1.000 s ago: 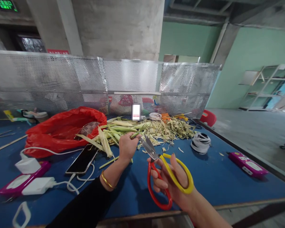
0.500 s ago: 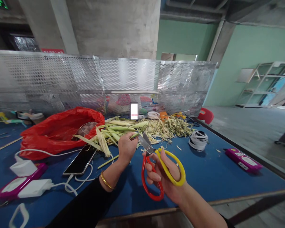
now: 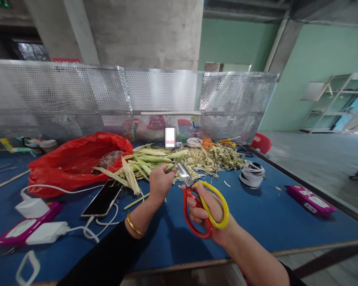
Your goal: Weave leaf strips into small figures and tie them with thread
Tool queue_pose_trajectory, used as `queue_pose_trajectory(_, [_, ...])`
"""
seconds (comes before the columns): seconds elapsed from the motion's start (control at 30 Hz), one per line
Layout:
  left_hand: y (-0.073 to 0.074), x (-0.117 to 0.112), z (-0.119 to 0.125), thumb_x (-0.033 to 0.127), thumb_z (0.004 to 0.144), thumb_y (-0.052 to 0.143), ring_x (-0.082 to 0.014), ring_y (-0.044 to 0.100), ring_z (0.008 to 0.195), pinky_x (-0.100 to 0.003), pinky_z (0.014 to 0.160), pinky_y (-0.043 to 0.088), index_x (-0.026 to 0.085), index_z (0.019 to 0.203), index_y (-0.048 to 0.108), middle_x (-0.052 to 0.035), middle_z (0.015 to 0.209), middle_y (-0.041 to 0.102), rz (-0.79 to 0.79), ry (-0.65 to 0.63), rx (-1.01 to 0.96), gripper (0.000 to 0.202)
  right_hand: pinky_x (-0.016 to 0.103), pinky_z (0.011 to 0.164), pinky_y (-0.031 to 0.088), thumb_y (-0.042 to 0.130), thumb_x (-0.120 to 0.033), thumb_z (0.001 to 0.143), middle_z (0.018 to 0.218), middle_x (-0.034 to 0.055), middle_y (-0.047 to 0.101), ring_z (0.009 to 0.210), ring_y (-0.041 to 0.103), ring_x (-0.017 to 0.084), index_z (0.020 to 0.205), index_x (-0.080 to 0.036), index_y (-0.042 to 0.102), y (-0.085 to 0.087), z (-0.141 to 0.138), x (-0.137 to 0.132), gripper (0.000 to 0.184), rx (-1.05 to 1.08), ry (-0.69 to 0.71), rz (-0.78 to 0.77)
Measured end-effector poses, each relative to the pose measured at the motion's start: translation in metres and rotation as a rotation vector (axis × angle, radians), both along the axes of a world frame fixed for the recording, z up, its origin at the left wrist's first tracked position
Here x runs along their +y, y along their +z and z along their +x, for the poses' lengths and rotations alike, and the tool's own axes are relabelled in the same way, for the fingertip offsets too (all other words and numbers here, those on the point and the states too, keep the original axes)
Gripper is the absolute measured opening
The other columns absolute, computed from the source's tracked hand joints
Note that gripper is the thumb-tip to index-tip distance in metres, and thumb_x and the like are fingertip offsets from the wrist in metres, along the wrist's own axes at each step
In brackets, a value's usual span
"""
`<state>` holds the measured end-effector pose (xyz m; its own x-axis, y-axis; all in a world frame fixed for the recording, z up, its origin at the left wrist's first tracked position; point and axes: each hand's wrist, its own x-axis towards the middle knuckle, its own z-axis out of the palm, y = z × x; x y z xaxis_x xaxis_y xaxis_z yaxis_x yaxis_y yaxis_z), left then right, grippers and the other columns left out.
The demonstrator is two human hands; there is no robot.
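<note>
My left hand (image 3: 161,183), with a gold bangle at the wrist, is closed around a green plant stalk (image 3: 170,167) that looks like corn husk or leaf. In my right hand (image 3: 205,208) is a pair of scissors (image 3: 187,179) with one red and one yellow handle. The blades are closed, or nearly so, at the stalk just beyond my left fingertips. Behind my hands lie long green leafy stalks (image 3: 150,159). To their right spreads a heap of cut pale green pieces (image 3: 217,159).
A red plastic bag (image 3: 56,174) stands at left, with a phone (image 3: 103,200), cables and a purple power strip (image 3: 26,226) before it. At right are a white cable roll (image 3: 252,174) and another purple strip (image 3: 310,200). A perforated metal screen (image 3: 164,91) lines the back.
The scissors' blades have closed at the stalk and the handles have come closer together. My left hand keeps its hold. The view has shifted slightly.
</note>
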<state>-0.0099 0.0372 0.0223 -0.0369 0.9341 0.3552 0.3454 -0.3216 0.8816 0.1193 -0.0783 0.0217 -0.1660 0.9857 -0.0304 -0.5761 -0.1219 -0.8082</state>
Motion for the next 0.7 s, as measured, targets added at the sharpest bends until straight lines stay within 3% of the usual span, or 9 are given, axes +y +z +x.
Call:
queue_pose_trajectory(0.07, [0.003,0.002,-0.002,0.036,0.065,0.066,-0.0121,0.048,0.059,-0.022,0.057,0.035,0.015,0.072,0.067,0.0038,0.057,0.054,-0.065,-0.028,-0.078,0.022,0.018,0.041,0.023,0.058,-0.054,0.08,0.062,-0.0056,0.044,0.04,0.027,0.003,0.097,-0.018,0.057,-0.001,0.012,0.007,0.04,-0.242,-0.067,0.051])
queue_pose_trajectory(0.13, [0.008,0.003,-0.004,0.039,0.066,0.067,-0.0097,0.043,0.052,-0.021,0.05,0.033,0.015,0.076,0.065,0.0053,0.054,0.048,-0.154,-0.087,-0.157,0.027,0.02,0.042,0.026,0.059,-0.053,0.078,0.06,-0.0053,0.045,0.042,0.034,0.006,0.098,-0.019,0.056,-0.004,0.033,0.017,0.04,-0.63,-0.135,0.099])
queue_pose_trajectory(0.27, [0.021,0.002,-0.009,0.042,0.082,0.053,-0.0062,0.029,0.038,-0.019,0.037,0.025,0.013,0.084,0.062,0.0081,0.05,0.035,-0.375,-0.288,-0.338,0.03,0.027,0.057,0.035,0.059,-0.031,0.079,0.077,0.0051,0.064,0.068,0.059,0.02,0.104,-0.02,0.06,-0.016,0.083,0.035,0.027,-1.732,-0.323,0.253])
queue_pose_trajectory(0.33, [0.024,0.0,-0.009,0.033,0.089,0.046,-0.0053,0.034,0.038,-0.018,0.037,0.028,0.013,0.085,0.061,0.0068,0.053,0.038,-0.523,-0.424,-0.569,0.025,0.029,0.058,0.036,0.054,-0.026,0.081,0.086,0.011,0.067,0.075,0.062,0.024,0.107,-0.017,0.059,-0.021,0.102,0.038,0.028,-2.059,-0.261,0.252])
queue_pose_trajectory(0.4, [0.024,-0.003,-0.007,0.022,0.09,0.043,-0.0053,0.044,0.042,-0.017,0.042,0.038,0.012,0.083,0.059,0.0044,0.057,0.045,-0.627,-0.513,-0.789,0.02,0.03,0.058,0.036,0.054,-0.024,0.082,0.088,0.0139,0.068,0.075,0.064,0.026,0.106,-0.015,0.061,-0.022,0.111,0.037,0.026,-2.222,-0.189,0.221])
queue_pose_trajectory(0.47, [0.021,-0.007,-0.001,0.017,0.09,0.044,-0.0078,0.056,0.053,-0.021,0.056,0.049,0.012,0.081,0.059,0.0002,0.064,0.055,-0.651,-0.524,-0.887,0.019,0.031,0.059,0.037,0.056,-0.023,0.08,0.083,0.0147,0.067,0.073,0.064,0.026,0.091,-0.015,0.066,-0.016,0.11,0.036,0.017,-2.28,-0.165,0.196])
queue_pose_trajectory(0.53, [0.018,-0.011,0.005,0.017,0.09,0.045,-0.0118,0.065,0.07,-0.025,0.073,0.053,0.012,0.083,0.06,-0.0048,0.075,0.064,-0.65,-0.516,-0.956,0.017,0.032,0.064,0.039,0.055,-0.024,0.082,0.082,0.0148,0.067,0.077,0.063,0.026,0.083,-0.016,0.068,-0.004,0.098,0.04,0.015,-2.161,-0.253,0.318])
queue_pose_trajectory(0.6, [0.016,-0.016,0.012,0.016,0.09,0.047,-0.0147,0.067,0.084,-0.026,0.081,0.051,0.012,0.086,0.061,-0.0082,0.088,0.069,-0.63,-0.514,-1.026,0.015,0.032,0.071,0.041,0.051,-0.036,0.087,0.093,0.0097,0.067,0.084,0.061,0.023,0.097,-0.021,0.066,0.005,0.077,0.05,0.024,-1.736,-0.259,0.512])
queue_pose_trajectory(0.7, [0.014,-0.021,0.017,0.012,0.088,0.048,-0.0147,0.067,0.091,-0.025,0.083,0.05,0.014,0.088,0.061,-0.0091,0.102,0.069,-0.619,-0.529,-1.068,0.013,0.029,0.064,0.043,0.055,-0.048,0.082,0.072,0.0032,0.064,0.067,0.057,0.017,0.079,-0.018,0.064,0.004,0.041,0.069,0.032,-1.119,-0.022,0.38])
